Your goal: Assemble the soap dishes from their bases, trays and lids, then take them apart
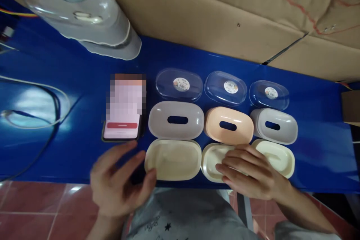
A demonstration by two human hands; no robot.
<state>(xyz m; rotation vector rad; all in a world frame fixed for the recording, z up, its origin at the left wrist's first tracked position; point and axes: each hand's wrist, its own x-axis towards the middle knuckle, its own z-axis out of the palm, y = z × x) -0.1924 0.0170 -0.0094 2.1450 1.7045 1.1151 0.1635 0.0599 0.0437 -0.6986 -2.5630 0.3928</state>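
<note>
My left hand (123, 182) is open, its fingers spread beside the left end of a cream oval tray (174, 161); its thumb overlaps the rim. My right hand (249, 170) reaches over the middle cream tray (209, 163) with fingers extended and slightly bent, holding nothing visible. Its thumb is hidden, and whether the fingertips touch the tray is unclear. A third cream tray (287, 161) stands to its right. Behind the trays sit three slotted oval covers: a grey one (157, 120), a peach one (243, 125) and another grey one (289, 127).
Three clear lids (165, 82) with round labels lie behind the covers. A phone (120, 133) lies to the left. Stacked grey containers under a clear lid (95, 3) stand at back left. Cables (57, 105) cross the blue table (81, 146). Cardboard (197, 18) walls the back.
</note>
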